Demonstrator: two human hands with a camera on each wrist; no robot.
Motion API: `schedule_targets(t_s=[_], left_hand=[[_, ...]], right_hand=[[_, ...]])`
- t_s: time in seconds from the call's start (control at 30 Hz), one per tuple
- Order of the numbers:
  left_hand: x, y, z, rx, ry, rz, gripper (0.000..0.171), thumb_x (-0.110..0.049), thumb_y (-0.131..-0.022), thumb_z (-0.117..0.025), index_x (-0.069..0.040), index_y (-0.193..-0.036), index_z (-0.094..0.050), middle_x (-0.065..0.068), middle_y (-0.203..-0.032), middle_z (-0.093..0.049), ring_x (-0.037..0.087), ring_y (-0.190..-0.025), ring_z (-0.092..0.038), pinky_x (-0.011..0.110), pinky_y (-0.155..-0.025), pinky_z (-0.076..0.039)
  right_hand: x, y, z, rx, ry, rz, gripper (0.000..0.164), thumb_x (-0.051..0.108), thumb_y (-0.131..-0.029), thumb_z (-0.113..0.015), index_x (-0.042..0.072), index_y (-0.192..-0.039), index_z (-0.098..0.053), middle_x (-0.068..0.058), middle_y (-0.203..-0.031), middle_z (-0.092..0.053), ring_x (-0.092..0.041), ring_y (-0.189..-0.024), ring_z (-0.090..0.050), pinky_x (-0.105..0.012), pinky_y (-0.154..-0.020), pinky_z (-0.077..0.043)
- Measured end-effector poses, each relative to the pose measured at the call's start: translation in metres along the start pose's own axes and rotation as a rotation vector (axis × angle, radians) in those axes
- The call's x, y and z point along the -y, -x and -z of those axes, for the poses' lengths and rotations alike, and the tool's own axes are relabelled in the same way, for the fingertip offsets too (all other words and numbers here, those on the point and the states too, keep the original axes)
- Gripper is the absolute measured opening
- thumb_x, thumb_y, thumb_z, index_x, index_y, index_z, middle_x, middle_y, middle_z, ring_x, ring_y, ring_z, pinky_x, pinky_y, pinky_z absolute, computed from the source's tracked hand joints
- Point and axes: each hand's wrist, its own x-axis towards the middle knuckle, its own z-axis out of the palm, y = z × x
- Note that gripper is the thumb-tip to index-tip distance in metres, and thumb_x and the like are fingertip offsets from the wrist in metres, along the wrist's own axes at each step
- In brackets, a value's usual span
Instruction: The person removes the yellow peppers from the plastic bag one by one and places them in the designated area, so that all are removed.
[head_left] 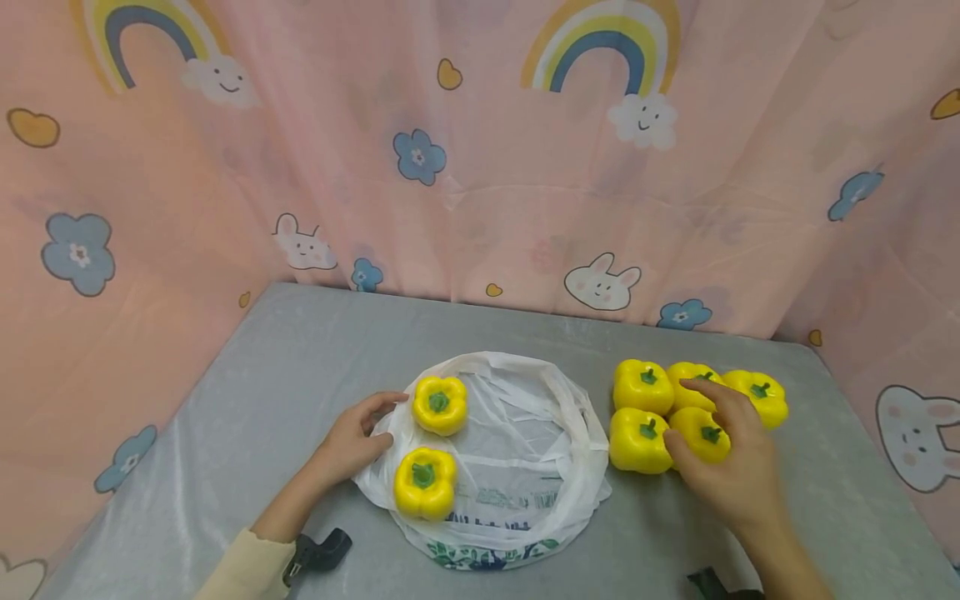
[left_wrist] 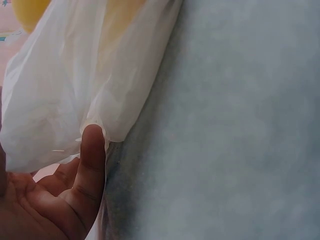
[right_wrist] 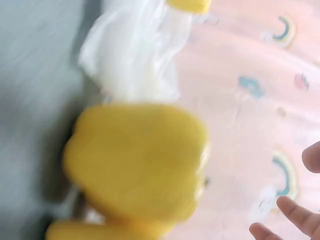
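Note:
A white plastic bag (head_left: 510, 425) lies with its mouth spread wide, two yellow bell peppers (head_left: 425, 492) sitting at its left side. My left hand (head_left: 356, 442) holds the bag's left edge; in the left wrist view, folds of the plastic bag (left_wrist: 55, 100) gather at a fingertip (left_wrist: 93, 150). Over a group of several yellow bell peppers (head_left: 637, 450) right of the bag, my right hand (head_left: 738, 454) hovers with thumb and fingers spread. The right wrist view has a blurred bell pepper (right_wrist: 140, 160) apart from the fingertips (right_wrist: 290, 207).
A grey cloth (head_left: 247, 400) covers the table. Pink curtains (head_left: 480, 217) with rainbows, rabbits and flowers enclose its back and sides. Black wrist straps or mounts (head_left: 322, 552) sit at both wrists. Green and blue print marks the bag's front.

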Motion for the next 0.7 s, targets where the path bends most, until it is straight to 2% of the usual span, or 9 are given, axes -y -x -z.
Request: schedule_targets(t_s=[0.03, 0.17, 0.27, 0.4, 0.53, 0.63, 0.7], left_hand=[[0.000, 0.000, 0.000, 0.000, -0.001, 0.001, 0.051, -0.001, -0.082, -0.057, -0.019, -0.129, -0.058, 0.013, -0.131, -0.060, 0.027, -0.108, -0.062, 0.038, -0.081, -0.055], [0.000, 0.000, 0.000, -0.001, -0.006, 0.001, 0.051, -0.002, -0.082, -0.057, -0.020, -0.129, -0.058, 0.013, -0.131, -0.060, 0.027, -0.107, -0.062, 0.038, -0.081, -0.054], [-0.001, 0.001, 0.001, 0.001, -0.007, -0.001, 0.051, -0.002, -0.081, -0.058, -0.019, -0.129, -0.058, 0.013, -0.131, -0.060, 0.026, -0.104, -0.062, 0.036, -0.079, -0.054], [-0.001, 0.001, 0.001, 0.003, -0.010, 0.001, 0.051, -0.002, -0.081, -0.058, -0.019, -0.129, -0.058, 0.014, -0.131, -0.060, 0.024, -0.100, -0.062, 0.034, -0.077, -0.054], [-0.001, 0.001, 0.001, 0.001, -0.011, 0.004, 0.051, -0.002, -0.081, -0.058, -0.020, -0.129, -0.058, 0.013, -0.131, -0.060, 0.023, -0.099, -0.062, 0.034, -0.076, -0.054], [-0.001, 0.001, 0.001, -0.001, -0.008, 0.004, 0.051, -0.002, -0.082, -0.057, -0.020, -0.129, -0.058, 0.014, -0.132, -0.059, 0.025, -0.102, -0.063, 0.035, -0.078, -0.054], [0.000, 0.000, 0.001, -0.001, -0.004, 0.005, 0.051, -0.002, -0.082, -0.057, -0.020, -0.129, -0.058, 0.014, -0.133, -0.058, 0.027, -0.105, -0.063, 0.037, -0.079, -0.055]], right_hand=[[0.006, 0.000, -0.002, 0.012, -0.019, 0.010, 0.058, 0.008, -0.075, -0.073, 0.010, -0.130, -0.055, -0.015, -0.133, -0.052, -0.034, -0.120, -0.044, -0.058, -0.090, -0.039], [0.024, -0.002, -0.011, 0.050, -0.083, 0.073, 0.060, 0.007, -0.074, -0.073, 0.013, -0.130, -0.055, -0.010, -0.133, -0.052, -0.028, -0.120, -0.045, -0.025, -0.098, -0.042], [0.034, -0.006, -0.022, 0.075, -0.130, 0.125, 0.060, 0.006, -0.073, -0.073, 0.015, -0.130, -0.056, -0.006, -0.132, -0.054, -0.022, -0.117, -0.047, -0.003, -0.089, -0.031], [0.048, -0.011, -0.039, 0.115, -0.191, 0.185, 0.059, 0.005, -0.072, -0.072, 0.015, -0.129, -0.057, -0.004, -0.131, -0.055, -0.017, -0.116, -0.048, -0.005, -0.090, -0.035], [0.061, -0.016, -0.057, 0.167, -0.271, 0.246, 0.057, 0.005, -0.074, -0.072, 0.013, -0.128, -0.057, -0.004, -0.130, -0.056, -0.018, -0.118, -0.050, -0.026, -0.092, -0.048], [0.071, -0.020, -0.071, 0.210, -0.338, 0.269, 0.054, 0.006, -0.075, -0.073, 0.013, -0.126, -0.058, -0.005, -0.129, -0.056, -0.022, -0.118, -0.052, -0.043, -0.089, -0.052], [0.077, -0.022, -0.081, 0.238, -0.373, 0.281, 0.052, 0.007, -0.076, -0.073, 0.013, -0.126, -0.058, -0.005, -0.129, -0.056, -0.026, -0.118, -0.053, -0.047, -0.088, -0.053]])
